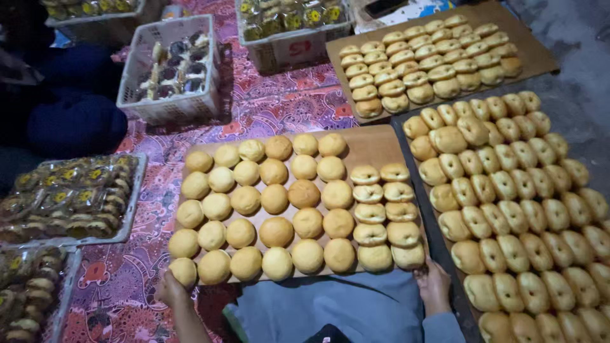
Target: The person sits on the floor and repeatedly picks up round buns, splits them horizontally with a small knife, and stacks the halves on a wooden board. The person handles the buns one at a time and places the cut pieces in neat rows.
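Note:
A brown wooden board (368, 146) lies in front of me on a patterned red cloth, covered with several rows of round golden buns (275, 232) and two columns of oval split buns (386, 213). My left hand (170, 289) grips the board's near left corner, beside a round bun. My right hand (434, 286) holds the near right corner, just below the oval buns. My grey-blue lap (330, 308) lies between the two hands.
To the right is a dark tray (438, 244) packed with oval buns; behind it, another board (537, 54) of buns. White baskets (171, 108) and low trays (136, 190) of wrapped buns stand at left and back. A seated person in dark clothes (70, 121) is at upper left.

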